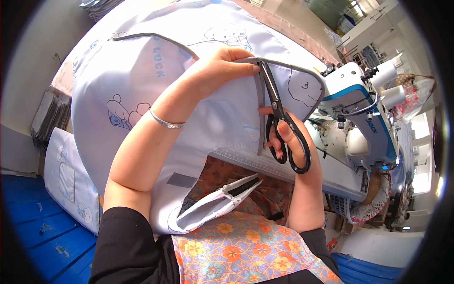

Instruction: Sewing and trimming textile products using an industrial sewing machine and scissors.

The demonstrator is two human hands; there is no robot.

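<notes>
My left hand (220, 68) pinches the grey-bound edge of a large pale white-blue printed cloth (198, 118) between thumb and fingers. Black-handled scissors (275, 105) are in my right hand (284, 137), thumb and fingers through the loops. Their blades point up and look nearly closed, with the tips right beside my left fingertips at the grey binding (293, 64). Whether the blades touch the binding or a thread there, I cannot tell. A grey strip (261, 118) hangs down along the cloth behind the scissors. Part of the cloth drapes over my lap, with a dark fastening strip (243, 187) on it.
At the right stands a white and blue sewing machine (366, 113) with thread cones (392, 97). Its table edge carries a ruler strip (265, 161). Folded cloth stacks (54, 113) are at the left, above blue slats (42, 227). A white basket (350, 208) sits beneath the machine.
</notes>
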